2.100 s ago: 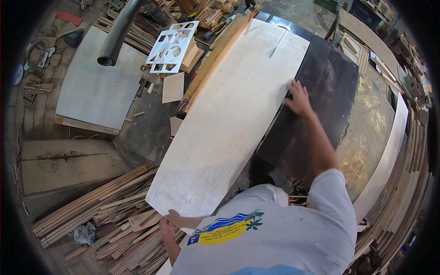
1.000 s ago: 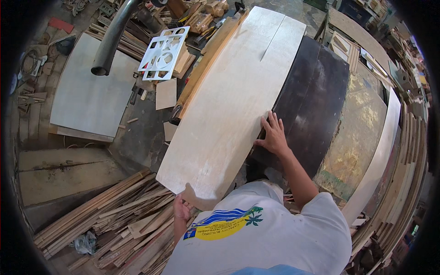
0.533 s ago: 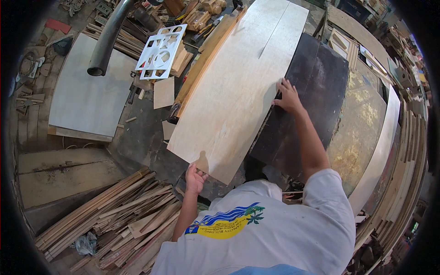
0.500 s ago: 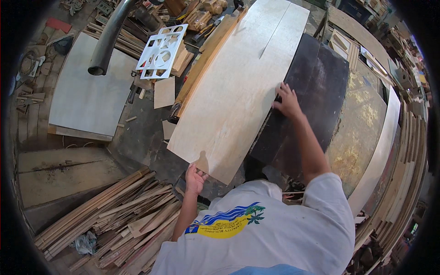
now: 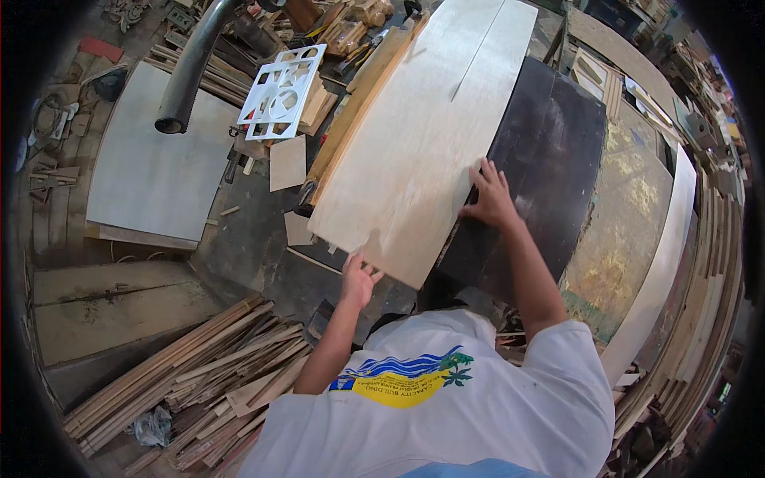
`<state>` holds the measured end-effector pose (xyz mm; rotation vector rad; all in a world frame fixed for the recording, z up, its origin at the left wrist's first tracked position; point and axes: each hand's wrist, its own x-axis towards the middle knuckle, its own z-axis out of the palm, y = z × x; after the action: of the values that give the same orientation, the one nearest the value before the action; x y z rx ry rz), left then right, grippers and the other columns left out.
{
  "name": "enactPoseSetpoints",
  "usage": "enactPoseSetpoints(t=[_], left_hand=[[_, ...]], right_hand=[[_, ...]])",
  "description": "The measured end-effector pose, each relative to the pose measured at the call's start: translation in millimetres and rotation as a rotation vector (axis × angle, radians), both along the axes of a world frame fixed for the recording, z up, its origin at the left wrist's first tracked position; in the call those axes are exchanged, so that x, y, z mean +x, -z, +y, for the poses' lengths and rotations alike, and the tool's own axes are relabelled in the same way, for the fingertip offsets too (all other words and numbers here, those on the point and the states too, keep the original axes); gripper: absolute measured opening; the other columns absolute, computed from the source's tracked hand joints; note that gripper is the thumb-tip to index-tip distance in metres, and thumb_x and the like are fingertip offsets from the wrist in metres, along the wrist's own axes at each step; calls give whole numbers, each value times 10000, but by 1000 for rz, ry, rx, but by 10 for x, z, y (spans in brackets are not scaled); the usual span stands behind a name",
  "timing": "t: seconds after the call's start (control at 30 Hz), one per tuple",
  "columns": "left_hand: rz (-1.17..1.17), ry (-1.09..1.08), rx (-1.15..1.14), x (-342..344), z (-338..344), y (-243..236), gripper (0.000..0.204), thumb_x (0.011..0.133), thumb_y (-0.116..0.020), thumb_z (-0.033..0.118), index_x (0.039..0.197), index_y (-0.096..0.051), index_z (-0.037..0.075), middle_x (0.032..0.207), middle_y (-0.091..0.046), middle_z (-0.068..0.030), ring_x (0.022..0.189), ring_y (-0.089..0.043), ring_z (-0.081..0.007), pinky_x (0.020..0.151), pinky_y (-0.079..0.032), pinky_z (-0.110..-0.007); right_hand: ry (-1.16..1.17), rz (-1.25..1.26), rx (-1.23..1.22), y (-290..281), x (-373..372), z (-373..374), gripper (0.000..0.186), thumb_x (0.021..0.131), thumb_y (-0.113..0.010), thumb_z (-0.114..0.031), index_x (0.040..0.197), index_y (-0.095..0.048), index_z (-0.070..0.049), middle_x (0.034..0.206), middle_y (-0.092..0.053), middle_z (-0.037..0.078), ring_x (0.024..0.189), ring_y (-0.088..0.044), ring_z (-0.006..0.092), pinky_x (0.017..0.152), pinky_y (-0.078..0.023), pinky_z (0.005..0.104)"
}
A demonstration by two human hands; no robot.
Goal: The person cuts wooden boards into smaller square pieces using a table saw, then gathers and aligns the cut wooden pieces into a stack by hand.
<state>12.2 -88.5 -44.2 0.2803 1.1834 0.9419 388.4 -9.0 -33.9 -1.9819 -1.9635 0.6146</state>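
A long pale plywood sheet [image 5: 414,135], with a slit in its far part, lies at an angle between an orange-brown wooden beam [image 5: 358,119] and a dark panel [image 5: 542,159]. My left hand [image 5: 358,279] grips the sheet's near end with bent fingers at the edge. My right hand [image 5: 488,199] rests with spread fingers along the sheet's right edge, beside the dark panel. The undersides of both hands' contacts are hidden.
A metal pipe [image 5: 187,88] hangs at upper left over a pale board [image 5: 143,167]. A white cut-out template [image 5: 283,92] rests on offcuts. Loose strips [image 5: 191,374] pile at lower left. A stained board [image 5: 613,239] and long planks [image 5: 709,303] line the right.
The sheet has slid away from me, toward the top of the view. My left hand has risen with its near end. My right hand moved up the edge, then back down a little.
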Motion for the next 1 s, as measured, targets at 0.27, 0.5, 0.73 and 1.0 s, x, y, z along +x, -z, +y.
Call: enactPoseSetpoints(t=[0.27, 0.5, 0.73, 1.0], left_hand=[[1501, 1116, 280, -172, 926, -560, 341, 840, -718, 268, 1098, -641, 59, 1293, -602, -183, 1099, -632, -376, 866, -524, -514], [1536, 1141, 1281, -594, 1289, -447, 337, 777, -783, 208, 1053, -645, 74, 1404, -506, -136, 1313, -491, -327, 1024, -426, -503], [1347, 1276, 1442, -806, 1533, -327, 303, 851, -646, 100, 1152, -645, 68, 1387, -543, -156, 1313, -480, -402, 1083, -411, -487], [1254, 1364, 1447, -728, 1963, -100, 415, 809, -559, -48, 1204, -626, 60, 1440, -512, -149, 1330, -457, -446, 1110, -408, -473]], right_hand=[[54, -79, -38, -33, 48, 170, 946, 706, -869, -340, 1484, -416, -49, 1616, -238, 224, 1514, -190, 372, 1217, -197, 512], [254, 0, 121, 246, -1018, -866, 655, 822, -779, -237, 1391, -523, -40, 1542, -388, 199, 1473, -294, 374, 1196, -243, 522], [365, -37, 59, -14, -1888, -1419, 751, 779, -820, -319, 1408, -515, -44, 1569, -340, 216, 1497, -243, 364, 1211, -196, 514], [377, -100, 50, 52, -1702, -1078, 737, 807, -800, -288, 1430, -490, -44, 1588, -314, 216, 1504, -225, 377, 1210, -180, 523]])
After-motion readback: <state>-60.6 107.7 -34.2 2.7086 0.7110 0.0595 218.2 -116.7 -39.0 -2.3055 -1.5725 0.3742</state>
